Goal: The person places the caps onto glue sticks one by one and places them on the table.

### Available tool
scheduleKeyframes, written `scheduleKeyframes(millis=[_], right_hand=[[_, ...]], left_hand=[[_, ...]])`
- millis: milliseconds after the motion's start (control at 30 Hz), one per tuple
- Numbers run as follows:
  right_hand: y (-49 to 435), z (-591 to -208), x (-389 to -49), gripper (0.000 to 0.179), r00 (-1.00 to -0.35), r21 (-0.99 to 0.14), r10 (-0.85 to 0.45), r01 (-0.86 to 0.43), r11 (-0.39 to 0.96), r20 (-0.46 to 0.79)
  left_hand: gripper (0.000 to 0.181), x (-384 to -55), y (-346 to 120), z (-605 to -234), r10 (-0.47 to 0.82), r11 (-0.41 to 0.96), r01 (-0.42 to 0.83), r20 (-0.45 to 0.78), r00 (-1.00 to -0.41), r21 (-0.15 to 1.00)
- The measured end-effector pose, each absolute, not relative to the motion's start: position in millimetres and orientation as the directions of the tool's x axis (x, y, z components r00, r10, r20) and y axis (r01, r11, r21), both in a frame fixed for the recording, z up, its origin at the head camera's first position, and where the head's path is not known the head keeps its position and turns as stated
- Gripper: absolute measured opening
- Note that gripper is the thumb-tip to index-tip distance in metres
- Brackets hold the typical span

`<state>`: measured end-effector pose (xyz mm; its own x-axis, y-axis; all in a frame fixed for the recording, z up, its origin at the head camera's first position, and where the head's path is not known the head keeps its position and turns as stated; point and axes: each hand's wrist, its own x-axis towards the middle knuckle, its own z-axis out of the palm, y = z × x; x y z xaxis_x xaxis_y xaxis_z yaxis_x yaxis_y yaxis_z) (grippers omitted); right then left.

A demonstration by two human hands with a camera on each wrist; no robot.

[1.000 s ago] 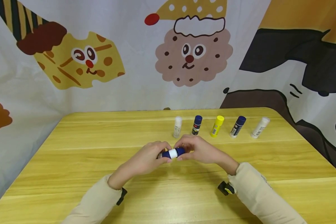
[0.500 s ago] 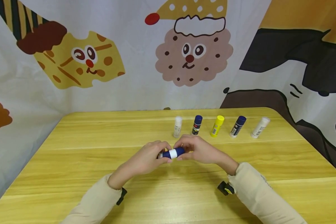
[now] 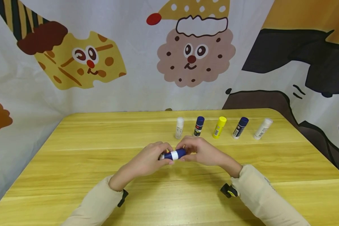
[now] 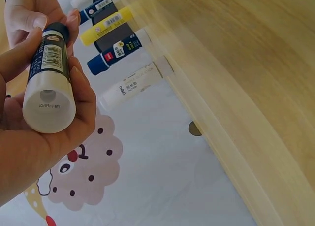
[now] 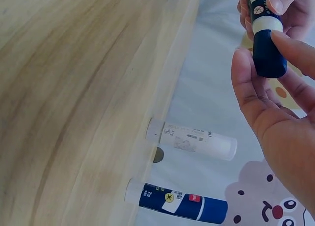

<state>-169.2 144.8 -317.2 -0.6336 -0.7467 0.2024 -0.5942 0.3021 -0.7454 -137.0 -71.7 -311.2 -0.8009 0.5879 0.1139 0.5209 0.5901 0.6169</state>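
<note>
A dark blue glue stick (image 3: 168, 156) is held sideways above the table between both hands. My left hand (image 3: 149, 159) grips its labelled body, and the left wrist view shows the white base (image 4: 49, 110) with small print on its underside. The thumb and fingers of my right hand (image 3: 203, 152) pinch the blue cap (image 5: 269, 53) at the other end. A white band (image 5: 267, 24) shows between cap and body. Fingers hide part of the label.
Along the back of the wooden table (image 3: 101, 131) several glue sticks stand upright in a row: a white one (image 3: 179, 128), a blue one (image 3: 199, 126), a yellow one (image 3: 219, 127), another blue one (image 3: 240, 128) and a white one (image 3: 262, 129). A printed cloth (image 3: 141, 78) hangs behind.
The blue cap has shifted slightly toward the glue stick's body, and a little less white shows between them. Both hands stay almost in place.
</note>
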Motion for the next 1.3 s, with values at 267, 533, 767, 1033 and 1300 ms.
scheduleKeyframes(millis=[267, 533, 767, 1033, 1300], right_hand=[[145.9, -315.5, -168.1, 0.026, -0.637, -0.752, -0.745, -0.586, 0.302, 0.197], [145.2, -314.1, -166.4, 0.025, -0.650, -0.758, -0.736, -0.573, 0.310, 0.191], [144.0, -314.1, -165.9, 0.024, -0.655, -0.787, -0.729, -0.551, 0.278, 0.201], [144.0, -316.6, -167.2, 0.023, -0.621, -0.799, -0.748, -0.561, 0.215, 0.234], [143.4, -316.5, -166.2, 0.023, -0.616, -0.798, -0.750, -0.566, 0.207, 0.242]], left_hand=[[0.023, -136.4, -70.5, -310.5, 0.581, 0.594, 0.512, 0.110, -0.806, 0.621], [0.026, -136.5, -69.5, -310.7, 0.573, 0.592, 0.527, 0.141, -0.807, 0.610], [0.025, -137.2, -70.0, -311.2, 0.538, 0.592, 0.504, 0.157, -0.828, 0.629], [0.024, -137.5, -70.2, -311.3, 0.539, 0.586, 0.505, 0.161, -0.827, 0.633], [0.023, -136.5, -69.7, -310.1, 0.544, 0.580, 0.520, 0.177, -0.820, 0.626]])
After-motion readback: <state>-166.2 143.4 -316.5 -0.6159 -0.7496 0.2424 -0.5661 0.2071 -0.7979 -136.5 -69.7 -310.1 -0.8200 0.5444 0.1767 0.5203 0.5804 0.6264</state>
